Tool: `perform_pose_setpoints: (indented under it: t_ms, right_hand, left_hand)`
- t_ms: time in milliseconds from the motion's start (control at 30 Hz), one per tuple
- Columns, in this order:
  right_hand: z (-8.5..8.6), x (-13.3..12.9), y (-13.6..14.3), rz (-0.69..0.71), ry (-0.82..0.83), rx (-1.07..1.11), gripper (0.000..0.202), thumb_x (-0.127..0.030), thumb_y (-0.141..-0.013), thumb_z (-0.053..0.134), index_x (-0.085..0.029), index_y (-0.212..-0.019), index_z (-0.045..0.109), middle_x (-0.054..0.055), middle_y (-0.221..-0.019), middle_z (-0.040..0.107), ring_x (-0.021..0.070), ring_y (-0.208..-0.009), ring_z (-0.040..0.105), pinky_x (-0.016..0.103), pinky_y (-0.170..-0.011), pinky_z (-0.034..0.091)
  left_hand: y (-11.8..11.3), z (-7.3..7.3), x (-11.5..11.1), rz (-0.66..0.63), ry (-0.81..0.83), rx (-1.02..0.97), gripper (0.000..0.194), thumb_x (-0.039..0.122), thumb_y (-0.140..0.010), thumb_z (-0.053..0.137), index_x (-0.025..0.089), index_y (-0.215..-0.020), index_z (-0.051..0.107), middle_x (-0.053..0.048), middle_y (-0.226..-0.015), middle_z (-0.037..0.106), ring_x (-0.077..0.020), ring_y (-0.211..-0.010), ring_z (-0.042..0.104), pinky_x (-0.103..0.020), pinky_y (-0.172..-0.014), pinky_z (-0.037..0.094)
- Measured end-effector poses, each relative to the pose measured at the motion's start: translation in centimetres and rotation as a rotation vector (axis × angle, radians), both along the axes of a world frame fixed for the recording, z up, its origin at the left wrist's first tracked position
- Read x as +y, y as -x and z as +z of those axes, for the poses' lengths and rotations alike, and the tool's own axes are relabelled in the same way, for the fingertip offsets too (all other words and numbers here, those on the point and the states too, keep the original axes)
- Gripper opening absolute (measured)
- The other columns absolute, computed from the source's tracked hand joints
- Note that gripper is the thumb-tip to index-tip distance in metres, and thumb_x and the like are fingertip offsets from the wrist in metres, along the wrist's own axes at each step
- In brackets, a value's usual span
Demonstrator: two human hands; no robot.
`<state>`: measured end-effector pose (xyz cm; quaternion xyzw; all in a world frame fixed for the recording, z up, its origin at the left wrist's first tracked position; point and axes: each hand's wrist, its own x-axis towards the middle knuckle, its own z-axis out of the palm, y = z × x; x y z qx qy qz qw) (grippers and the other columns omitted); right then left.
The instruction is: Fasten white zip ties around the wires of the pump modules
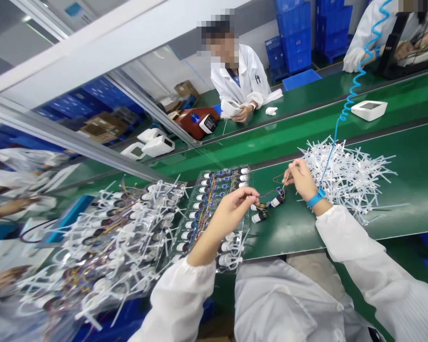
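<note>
My left hand is closed in a pinch on thin wires, just right of the plastic tray. My right hand pinches red and yellow wires a little above the green table. The wires run to a small black-and-white cylinder, which looks like a little motor or pump with a blue connector, lying between my hands. Closer to me, a second such cylinder rests on the table. To the left, a clear tray holds rows of these wired cylinders, some with white strips.
A heap of white plastic strips, like cable ties, lies right of my right hand. Wired cylinders with strips are piled at left. A coiled blue cord leads to my right wristband. Across the line, a person handles white pieces.
</note>
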<state>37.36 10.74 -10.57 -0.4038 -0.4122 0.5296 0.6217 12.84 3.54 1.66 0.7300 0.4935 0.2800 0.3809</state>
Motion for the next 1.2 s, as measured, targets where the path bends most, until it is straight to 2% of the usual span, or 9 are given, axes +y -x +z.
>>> perform_pose_setpoints:
  t_ms: [133, 300, 400, 500, 667, 800, 933, 1067, 1200]
  right_hand:
    - [0.1, 0.0, -0.3, 0.039, 0.023, 0.034, 0.053, -0.071, -0.094, 0.072, -0.031, -0.104, 0.038, -0.008, -0.077, 0.073, 0.0191, -0.066, 0.076, 0.026, -0.053, 0.058]
    - [0.1, -0.1, -0.6, 0.033, -0.003, -0.023, 0.051, -0.067, -0.093, 0.075, -0.030, -0.103, 0.039, -0.005, -0.078, 0.078, 0.0180, -0.067, 0.075, 0.026, -0.059, 0.055]
    - [0.1, -0.1, -0.8, 0.017, -0.031, -0.082, 0.049, -0.062, -0.092, 0.076, -0.030, -0.102, 0.041, -0.003, -0.079, 0.079, 0.0165, -0.065, 0.069, 0.026, -0.061, 0.052]
    - [0.1, -0.2, -1.0, 0.019, -0.037, -0.157, 0.041, -0.056, -0.094, 0.073, -0.029, -0.107, 0.046, -0.003, -0.081, 0.078, 0.0149, -0.060, 0.061, 0.025, -0.057, 0.046]
    - [-0.3, -0.4, -1.3, 0.061, -0.015, -0.337, 0.036, -0.050, -0.097, 0.066, -0.027, -0.122, 0.053, -0.005, -0.078, 0.071, 0.0147, -0.057, 0.055, 0.025, -0.055, 0.042]
    - [-0.4, -0.6, -1.3, 0.075, 0.008, -0.415, 0.041, -0.048, -0.098, 0.062, -0.026, -0.132, 0.056, -0.005, -0.081, 0.070, 0.0135, -0.055, 0.057, 0.024, -0.053, 0.044]
    - [0.0, -0.7, -1.3, 0.056, 0.015, -0.353, 0.041, -0.050, -0.101, 0.063, -0.027, -0.134, 0.062, -0.003, -0.088, 0.069, 0.0108, -0.051, 0.059, 0.021, -0.045, 0.040]
    - [0.5, -0.9, -1.3, 0.008, 0.024, -0.274, 0.040, -0.053, -0.100, 0.066, -0.025, -0.128, 0.070, 0.001, -0.095, 0.070, 0.0118, -0.057, 0.067, 0.020, -0.044, 0.046]
    - [0.7, -1.1, -1.5, -0.020, 0.076, -0.264, 0.045, -0.057, -0.098, 0.067, -0.025, -0.129, 0.076, 0.004, -0.104, 0.070, 0.0139, -0.062, 0.072, 0.020, -0.042, 0.049]
  left_hand:
    - [-1.0, -0.5, -4.6, 0.001, -0.114, 0.090, 0.021, 0.034, -0.110, 0.060, 0.024, -0.109, 0.079, -0.005, -0.105, 0.082, -0.0236, -0.100, 0.076, -0.036, -0.095, 0.060]
    - [-4.4, -5.2, -9.7, 0.008, -0.250, 0.062, 0.020, 0.022, -0.113, 0.056, 0.023, -0.115, 0.076, -0.006, -0.110, 0.080, -0.0215, -0.104, 0.076, -0.031, -0.094, 0.058]
    - [-6.6, -8.1, -11.4, 0.073, -0.273, 0.051, 0.015, 0.020, -0.112, 0.059, 0.023, -0.116, 0.073, -0.007, -0.109, 0.078, -0.0217, -0.101, 0.075, -0.031, -0.091, 0.058]
    - [-7.9, -9.9, -11.5, 0.122, -0.256, 0.016, 0.012, 0.022, -0.110, 0.062, 0.022, -0.118, 0.072, -0.007, -0.106, 0.075, -0.0210, -0.094, 0.074, -0.030, -0.086, 0.058]
    - [-8.5, -11.2, -9.7, 0.236, -0.212, -0.021, 0.013, 0.029, -0.109, 0.064, 0.023, -0.119, 0.070, -0.008, -0.120, 0.068, -0.0189, -0.091, 0.073, -0.031, -0.085, 0.060]
    - [-8.5, -12.4, -8.7, 0.207, -0.214, 0.087, 0.020, 0.034, -0.101, 0.078, 0.023, -0.111, 0.064, -0.009, -0.128, 0.067, -0.0244, -0.105, 0.073, -0.035, -0.087, 0.059]
    - [-8.7, -13.9, -8.6, 0.176, -0.317, 0.178, 0.029, 0.032, -0.097, 0.084, 0.023, -0.104, 0.058, -0.007, -0.112, 0.071, -0.0274, -0.103, 0.070, -0.038, -0.088, 0.055]
    - [-8.7, -14.5, -8.8, 0.106, -0.380, 0.212, 0.015, 0.018, -0.103, 0.073, 0.023, -0.112, 0.063, -0.006, -0.114, 0.075, -0.0266, -0.102, 0.068, -0.039, -0.090, 0.053]
    - [-8.5, -14.5, -8.9, 0.073, -0.379, 0.156, 0.027, 0.007, -0.108, 0.056, 0.025, -0.122, 0.069, -0.004, -0.112, 0.076, -0.0243, -0.101, 0.069, -0.037, -0.090, 0.053]
